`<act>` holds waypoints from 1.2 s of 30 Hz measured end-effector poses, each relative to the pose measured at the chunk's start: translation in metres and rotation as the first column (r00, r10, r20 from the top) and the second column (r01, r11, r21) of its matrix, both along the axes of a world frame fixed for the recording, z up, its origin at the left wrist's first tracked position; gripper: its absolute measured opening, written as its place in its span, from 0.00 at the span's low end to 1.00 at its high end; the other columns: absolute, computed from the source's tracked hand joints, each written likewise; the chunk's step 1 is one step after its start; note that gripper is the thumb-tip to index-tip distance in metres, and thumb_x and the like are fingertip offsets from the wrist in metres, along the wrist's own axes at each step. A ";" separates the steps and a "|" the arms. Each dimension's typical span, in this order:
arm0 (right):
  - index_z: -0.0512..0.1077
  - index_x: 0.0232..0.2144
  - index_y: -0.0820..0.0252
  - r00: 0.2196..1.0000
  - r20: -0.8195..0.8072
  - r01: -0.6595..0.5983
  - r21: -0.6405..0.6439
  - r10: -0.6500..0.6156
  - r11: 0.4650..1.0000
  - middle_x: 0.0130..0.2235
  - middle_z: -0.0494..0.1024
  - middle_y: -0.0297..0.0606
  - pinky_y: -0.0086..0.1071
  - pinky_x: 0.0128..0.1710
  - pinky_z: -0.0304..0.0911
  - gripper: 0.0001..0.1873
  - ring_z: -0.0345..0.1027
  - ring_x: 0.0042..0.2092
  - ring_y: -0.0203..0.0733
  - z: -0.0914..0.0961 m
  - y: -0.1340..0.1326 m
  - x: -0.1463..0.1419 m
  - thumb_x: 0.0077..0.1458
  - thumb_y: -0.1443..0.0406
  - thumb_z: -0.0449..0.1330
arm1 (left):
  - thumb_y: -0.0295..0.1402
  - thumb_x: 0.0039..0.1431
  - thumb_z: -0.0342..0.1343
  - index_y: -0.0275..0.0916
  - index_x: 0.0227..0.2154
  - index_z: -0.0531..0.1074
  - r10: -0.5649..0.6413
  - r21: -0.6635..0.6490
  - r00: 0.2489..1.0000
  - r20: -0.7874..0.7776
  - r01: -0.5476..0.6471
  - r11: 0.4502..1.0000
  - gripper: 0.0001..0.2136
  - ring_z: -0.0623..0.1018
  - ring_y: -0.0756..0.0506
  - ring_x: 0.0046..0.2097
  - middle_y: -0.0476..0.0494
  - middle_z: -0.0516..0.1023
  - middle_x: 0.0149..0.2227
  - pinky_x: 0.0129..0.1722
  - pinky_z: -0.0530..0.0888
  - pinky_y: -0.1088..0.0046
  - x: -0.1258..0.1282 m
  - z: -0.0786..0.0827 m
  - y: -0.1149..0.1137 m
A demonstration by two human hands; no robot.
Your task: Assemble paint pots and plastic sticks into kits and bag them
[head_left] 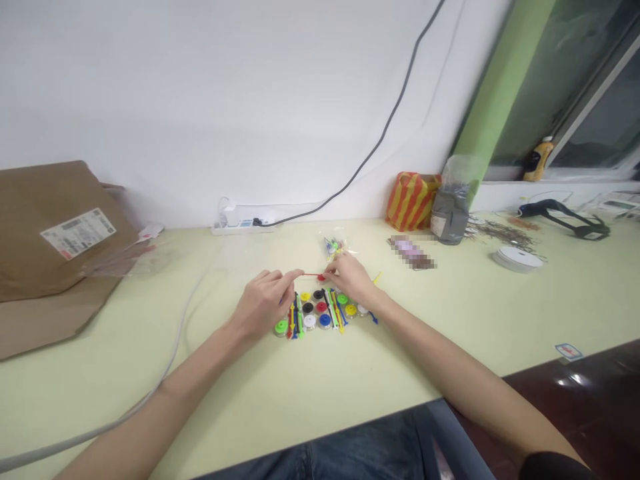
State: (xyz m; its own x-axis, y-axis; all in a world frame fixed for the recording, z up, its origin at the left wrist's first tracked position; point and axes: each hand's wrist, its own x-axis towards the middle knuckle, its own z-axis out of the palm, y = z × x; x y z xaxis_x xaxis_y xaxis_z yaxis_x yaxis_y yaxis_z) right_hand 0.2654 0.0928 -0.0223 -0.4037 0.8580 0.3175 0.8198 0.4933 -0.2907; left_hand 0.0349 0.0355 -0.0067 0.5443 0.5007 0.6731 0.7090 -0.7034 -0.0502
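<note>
A thin red plastic arrow (312,274) stretches level between my two hands above the back of a group of small parts. My left hand (266,301) pinches its left end between thumb and fingertips. At its other end, the fingers of my right hand (351,279) close around the arrow by a red round base (321,278); whether the two are joined I cannot tell. Below lie several round bases, such as a blue one (325,321) and a white one (310,321). Coloured arrows (337,310) lie in bunches among them. My hands cover some of the parts.
Behind my right hand lies a clear bag of coloured parts (333,245). A power strip (243,223) rests by the wall; a grey cable (175,347) crosses at left, near a cardboard package (55,233). Further right are a striped bag (414,200) and a white spool (517,259).
</note>
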 end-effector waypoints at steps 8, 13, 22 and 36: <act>0.79 0.44 0.62 0.989 -0.139 -0.065 -0.041 0.059 0.997 0.41 0.78 0.44 0.33 0.44 0.59 0.13 0.68 0.42 0.43 0.028 0.001 0.048 0.61 0.70 0.56 | 0.28 0.67 0.46 0.39 0.50 0.73 0.034 -0.037 0.999 0.028 -0.033 0.999 0.14 0.72 0.47 0.30 0.46 0.75 0.28 0.35 0.71 0.68 0.000 0.000 -0.002; 0.78 0.30 0.62 0.979 -0.106 -0.202 -0.387 0.174 0.900 0.27 0.75 0.35 0.30 0.29 0.56 0.06 0.65 0.29 0.37 0.046 0.004 0.085 0.53 0.66 0.62 | 0.28 0.67 0.46 0.39 0.50 0.73 0.015 -0.051 1.000 0.009 -0.015 0.999 0.14 0.72 0.47 0.29 0.47 0.75 0.27 0.34 0.70 0.69 0.001 0.001 -0.002; 0.78 0.25 0.60 0.999 -0.021 -0.043 -0.601 0.038 0.798 0.29 0.79 0.39 0.30 0.24 0.54 0.08 0.67 0.28 0.39 0.057 -0.007 0.112 0.40 0.62 0.70 | 0.27 0.67 0.47 0.39 0.48 0.73 0.014 -0.074 1.000 0.005 -0.014 0.997 0.13 0.74 0.47 0.29 0.47 0.76 0.27 0.34 0.70 0.69 0.001 -0.004 0.001; 0.76 0.28 0.63 0.998 0.053 -0.001 -0.589 0.040 0.808 0.31 0.80 0.40 0.28 0.25 0.58 0.07 0.71 0.31 0.39 0.076 -0.026 0.101 0.45 0.64 0.63 | 0.27 0.68 0.47 0.38 0.48 0.73 -0.043 -0.078 0.999 0.027 0.045 0.996 0.12 0.72 0.48 0.28 0.49 0.75 0.26 0.33 0.69 0.70 0.004 -0.001 -0.005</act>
